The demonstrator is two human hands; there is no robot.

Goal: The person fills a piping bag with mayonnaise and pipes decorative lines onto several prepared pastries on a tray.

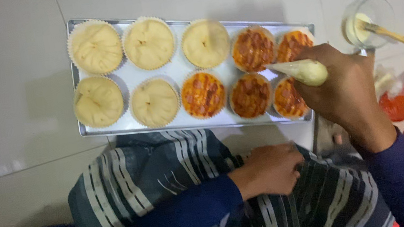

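Ten paper-cupped cakes are sitting in two rows on a metal tray on the pale floor: five plain cakes are occupying the left, five red-topped cakes the right. The left hand is resting on striped cloth near the tray, fingers curled loosely, grasping nothing. The right hand is clenching a piping bag (nozzle pointing left) over the rightmost cakes. Far right, a glass is holding a brush.
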